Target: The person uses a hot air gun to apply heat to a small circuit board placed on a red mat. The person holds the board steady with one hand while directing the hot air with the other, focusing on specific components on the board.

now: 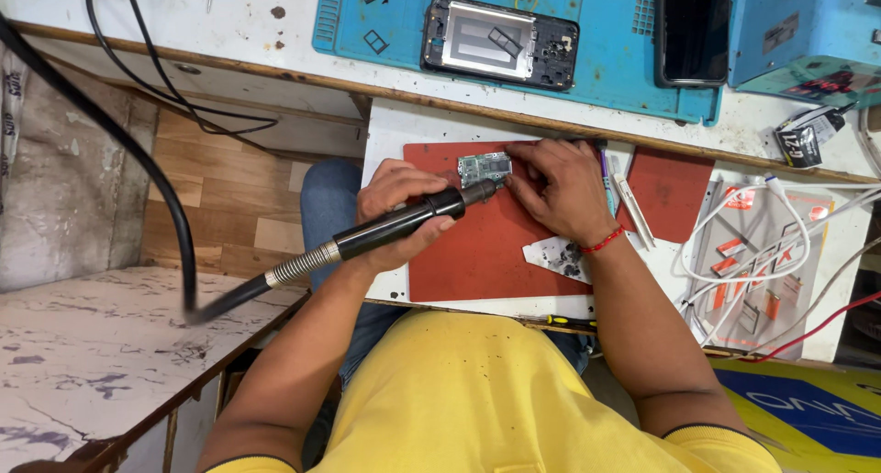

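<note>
While the left hand (396, 207) wraps tight around the black hot-air handpiece (396, 227), its nozzle points up and right, tip just at the lower edge of the small green circuit board (484, 168). The right hand (562, 190) pins that board from the right, fingers curled, perhaps pinching something, hard to tell. The board lies on a red mat (486, 244) over the white pull-out shelf (390, 129); the blue work mat (606, 74) with an opened phone frame (500, 42) sits beyond.

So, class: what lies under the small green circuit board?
The circuit board rests on a red mat. The right hand covers its right edge, so anything beneath there is hidden.
</note>
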